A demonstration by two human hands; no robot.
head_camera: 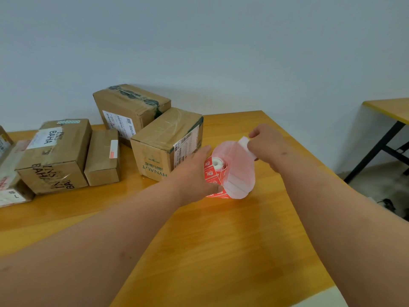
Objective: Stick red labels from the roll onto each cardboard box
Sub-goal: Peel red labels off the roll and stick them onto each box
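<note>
Roll of red labels (218,173) at table (221,240) centre, gripped by left hand (194,169); backing strip (240,171) pinched by right hand (265,145); cardboard boxes (163,145) at ten o'clock, small box (103,156) seemingly labelled, others apparently pending.

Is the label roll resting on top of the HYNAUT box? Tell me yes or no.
No: the left hand holds the label roll above the table, beside the HYNAUT box, not on it.
</note>
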